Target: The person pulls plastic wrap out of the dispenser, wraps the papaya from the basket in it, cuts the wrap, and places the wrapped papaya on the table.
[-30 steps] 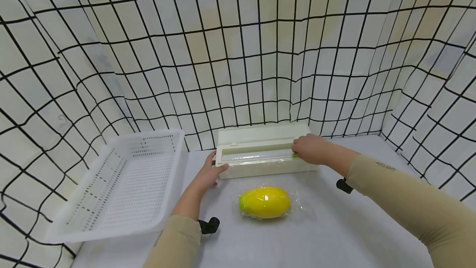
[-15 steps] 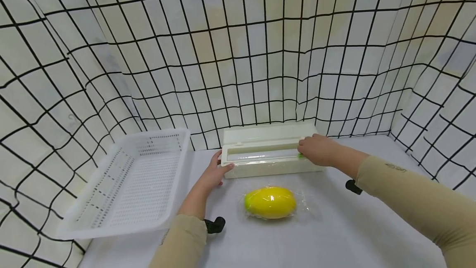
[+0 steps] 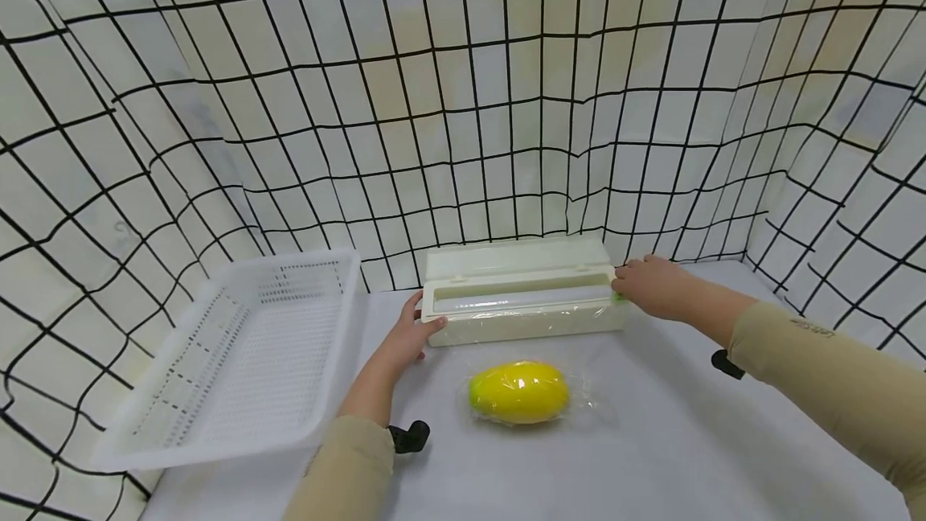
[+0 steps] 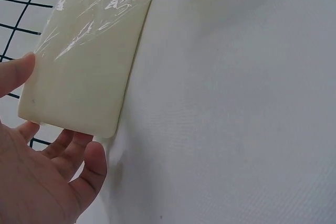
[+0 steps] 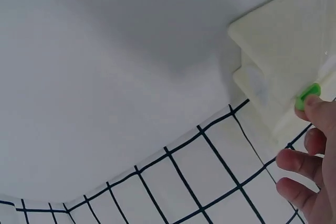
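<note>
An off-white cling film dispenser (image 3: 531, 328) lies across the table with its lid (image 3: 517, 258) tipped back. A film roll (image 3: 524, 297) shows in its slot, and clear film hangs over its front. My left hand (image 3: 405, 338) grips the dispenser's left end, thumb on one side and fingers around the end in the left wrist view. At the right end, my right hand (image 3: 654, 286) pinches the green slide cutter (image 5: 308, 96) between thumb and forefinger; its other fingers are loosely bent. In front of the dispenser lies a yellow oval fruit (image 3: 518, 392), mango-like, wrapped in clear film.
A white perforated plastic basket (image 3: 268, 352) stands on the left. Black wire grid panels (image 3: 499, 127) border the back and both sides, close behind the dispenser. White cloth (image 3: 579, 473) covers the table.
My right hand has slid the green cutter rightward along the dispenser to its right end. The left hand keeps its grip on the left end. The fruit and basket stay put.
</note>
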A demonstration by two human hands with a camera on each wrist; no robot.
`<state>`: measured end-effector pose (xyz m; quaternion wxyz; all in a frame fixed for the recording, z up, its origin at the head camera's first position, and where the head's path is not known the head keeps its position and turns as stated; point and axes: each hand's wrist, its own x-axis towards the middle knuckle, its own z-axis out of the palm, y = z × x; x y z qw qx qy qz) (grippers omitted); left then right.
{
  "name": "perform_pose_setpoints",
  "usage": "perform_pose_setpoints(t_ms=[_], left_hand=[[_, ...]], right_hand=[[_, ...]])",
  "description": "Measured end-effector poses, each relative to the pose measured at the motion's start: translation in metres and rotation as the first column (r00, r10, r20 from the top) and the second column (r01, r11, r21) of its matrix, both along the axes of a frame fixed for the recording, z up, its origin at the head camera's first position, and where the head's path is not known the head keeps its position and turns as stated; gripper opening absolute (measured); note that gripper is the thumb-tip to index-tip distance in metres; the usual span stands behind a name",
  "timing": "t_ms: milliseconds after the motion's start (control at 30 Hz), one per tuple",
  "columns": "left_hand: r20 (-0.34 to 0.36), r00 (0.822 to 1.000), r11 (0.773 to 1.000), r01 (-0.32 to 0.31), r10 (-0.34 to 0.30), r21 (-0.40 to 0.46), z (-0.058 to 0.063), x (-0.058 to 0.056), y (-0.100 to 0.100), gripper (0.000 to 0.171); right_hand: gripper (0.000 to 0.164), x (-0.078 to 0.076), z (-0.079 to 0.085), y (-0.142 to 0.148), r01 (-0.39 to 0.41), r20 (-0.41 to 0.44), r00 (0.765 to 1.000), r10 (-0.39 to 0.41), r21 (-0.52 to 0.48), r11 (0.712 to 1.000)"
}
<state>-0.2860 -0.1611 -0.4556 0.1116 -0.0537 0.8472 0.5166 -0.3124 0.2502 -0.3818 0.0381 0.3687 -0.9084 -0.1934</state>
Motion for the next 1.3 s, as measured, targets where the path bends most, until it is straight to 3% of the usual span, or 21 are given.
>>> perform_pose_setpoints(t_ms=[200,333,433,533,767,867,1033,1200,1300], left_hand=[[0.001,1.0,1.0,-0.003,0.003,-0.01,-0.001,0.002,-0.007,0.084],[-0.007,1.0,1.0,0.013,-0.013,-0.006,0.001,0.003,-0.002,0.084],[-0.034,0.999,1.0,0.019,-0.019,-0.013,0.003,0.002,0.003,0.083],[-0.061,0.998,0.999,0.017,-0.019,-0.03,0.007,0.003,0.007,0.081],[-0.168,0.986,0.979,-0.011,-0.024,-0.206,0.009,0.006,0.01,0.078],[-0.237,0.97,0.954,-0.013,-0.061,-0.299,0.009,0.008,0.011,0.074],[-0.357,0.924,0.909,-0.028,-0.135,-0.416,0.01,0.013,0.012,0.053],[-0.465,0.859,0.849,-0.07,-0.216,-0.524,0.011,0.016,0.011,0.023],[-0.5,0.829,0.815,-0.098,-0.251,-0.571,0.011,0.018,0.01,0.013]], right_hand=[[0.005,0.0,-0.007,0.004,0.026,0.026,0.999,-0.02,-0.216,0.976],[0.016,0.007,-0.013,0.005,0.099,0.054,0.995,-0.085,-0.373,0.923],[0.025,0.01,-0.018,0.004,0.101,0.037,0.995,-0.094,-0.465,0.88],[0.026,0.011,-0.023,0.003,0.068,0.008,0.997,-0.074,-0.498,0.864],[0.022,0.01,-0.031,0.006,0.055,0.011,0.998,-0.057,-0.52,0.852],[0.018,0.01,-0.034,0.008,0.044,0.007,0.999,-0.047,-0.541,0.84],[0.009,0.008,-0.039,0.008,0.04,0.018,0.999,-0.037,-0.581,0.813],[0.006,0.007,-0.044,0.005,0.033,0.023,0.999,-0.024,-0.611,0.791],[0.006,0.006,-0.044,0.002,0.025,0.019,1.0,-0.016,-0.616,0.788]])
